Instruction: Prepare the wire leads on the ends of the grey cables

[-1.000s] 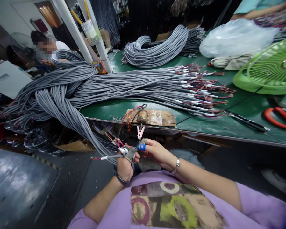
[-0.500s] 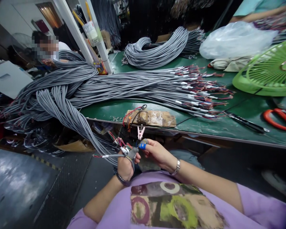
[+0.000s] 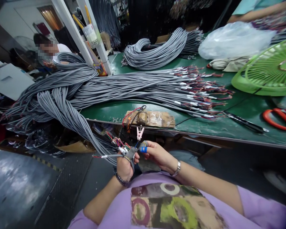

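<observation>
Head view, angled down over both hands and the green desk (image 3: 102, 110). Closed round the near end of a hanging cable bundle (image 3: 79, 120): left hand (image 3: 125, 167), just below the desk's front edge and close to the purple shirt (image 3: 114, 205). Slanting along its long axis from the grey heap at upper left, over the edge, then down and rightward to the grip. Fanned out beyond the fist, pointing up and left: stripped coloured wires (image 3: 119, 143). Nearly level and pointing left, apart from that fan: single cable (image 3: 113, 156) with a white sleeve. Curled in close to the left thumb: right hand (image 3: 154, 153), with blue tape round one digit; impossible to tell there whether pinched on a wire or only touching. Just above the fingertips: pink clip (image 3: 139, 133), below a wooden block (image 3: 159, 119) at the front edge.

Stretched left to right across the desk: larger cable heap (image 3: 133, 84), frayed ends pointing right. Green surface showing in a strip between heap and front edge, on both sides of the block. Farther right, black-handled tool (image 3: 245, 123) and red-handled scissors (image 3: 280, 119). Below the edge, a narrow gap between desk and shirt; wider floor (image 3: 16, 181) to the left.
</observation>
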`<state>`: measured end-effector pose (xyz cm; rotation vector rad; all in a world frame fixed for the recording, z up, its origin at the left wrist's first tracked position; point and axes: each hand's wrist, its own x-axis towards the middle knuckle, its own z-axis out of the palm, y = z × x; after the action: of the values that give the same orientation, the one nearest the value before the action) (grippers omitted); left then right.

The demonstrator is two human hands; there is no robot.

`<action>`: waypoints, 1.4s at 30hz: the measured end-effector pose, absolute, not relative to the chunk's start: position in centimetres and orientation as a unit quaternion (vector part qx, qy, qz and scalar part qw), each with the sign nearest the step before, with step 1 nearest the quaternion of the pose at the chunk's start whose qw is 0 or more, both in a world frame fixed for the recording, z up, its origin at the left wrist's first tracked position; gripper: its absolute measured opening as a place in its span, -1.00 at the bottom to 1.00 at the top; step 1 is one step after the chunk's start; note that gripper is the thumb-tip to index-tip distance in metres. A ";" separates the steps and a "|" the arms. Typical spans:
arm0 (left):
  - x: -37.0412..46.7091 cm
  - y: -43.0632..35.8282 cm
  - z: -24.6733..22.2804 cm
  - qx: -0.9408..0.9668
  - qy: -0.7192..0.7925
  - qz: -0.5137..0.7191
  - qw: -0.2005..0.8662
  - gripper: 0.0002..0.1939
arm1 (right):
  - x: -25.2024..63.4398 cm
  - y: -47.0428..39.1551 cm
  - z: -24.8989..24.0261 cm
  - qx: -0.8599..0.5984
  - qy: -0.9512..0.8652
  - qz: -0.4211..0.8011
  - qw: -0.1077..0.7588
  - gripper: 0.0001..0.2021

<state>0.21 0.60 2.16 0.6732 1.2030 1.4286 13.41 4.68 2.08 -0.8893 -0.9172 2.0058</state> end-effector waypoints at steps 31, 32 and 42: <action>0.6 0.4 1.7 0.289 0.550 0.586 0.519 -0.68 | 12.4 4.2 2.9 -0.371 -0.435 0.723 0.389 -0.72; 0.6 0.5 1.7 0.287 0.548 0.588 0.520 -0.67 | 12.4 4.2 2.8 -0.387 -0.431 0.715 0.390 -0.72; 0.4 0.4 2.3 0.275 0.537 0.587 0.541 -0.71 | 13.7 6.2 1.5 -0.379 -0.227 0.784 0.435 -0.75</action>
<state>0.43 0.38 2.29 0.6530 1.2756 1.3939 13.71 6.22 1.45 -0.9430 -0.5650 1.9525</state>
